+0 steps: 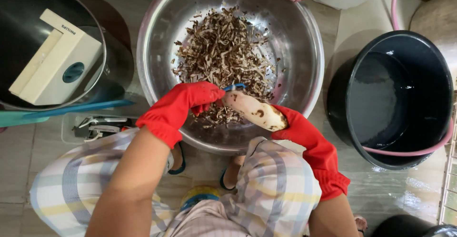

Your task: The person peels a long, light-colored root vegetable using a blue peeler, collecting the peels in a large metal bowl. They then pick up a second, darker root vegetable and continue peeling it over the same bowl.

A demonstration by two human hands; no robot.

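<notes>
The blue peeler (235, 86) is pinched by the left hand (193, 101) while the pale root (254, 111) is clasped in the right hand's (297, 127) grip, so the wet glove could be cut if the root slips.

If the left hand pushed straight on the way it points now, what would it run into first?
The left hand points rightward, so it would press the blue peeler straight into the pale peeled root held by the right hand. They look already touching, though depth is unclear.

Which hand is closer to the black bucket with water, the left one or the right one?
Right. The right hand, holding the pale root, is beside the black bucket; the left hand is farther away, over the steel bowl.
</notes>
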